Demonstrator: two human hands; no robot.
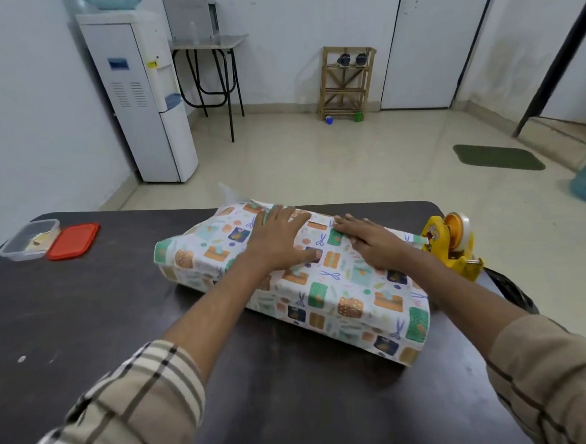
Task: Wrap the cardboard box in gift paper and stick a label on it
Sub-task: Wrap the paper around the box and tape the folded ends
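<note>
A box covered in white gift paper (341, 301) printed with small presents and scissors lies slantwise in the middle of the dark table (85, 320). The cardboard itself is hidden under the paper. My left hand (279, 238) lies flat on the top of the parcel, fingers spread. My right hand (368, 239) presses flat on the top beside it, over a paper edge. A loose flap of paper (230, 193) sticks up at the parcel's far end.
A yellow tape dispenser (452, 246) stands at the table's right edge, close to the parcel. At the far left sit a clear plastic tub (28, 239) and its red lid (74, 241). A black bag (513, 292) hangs off the right edge.
</note>
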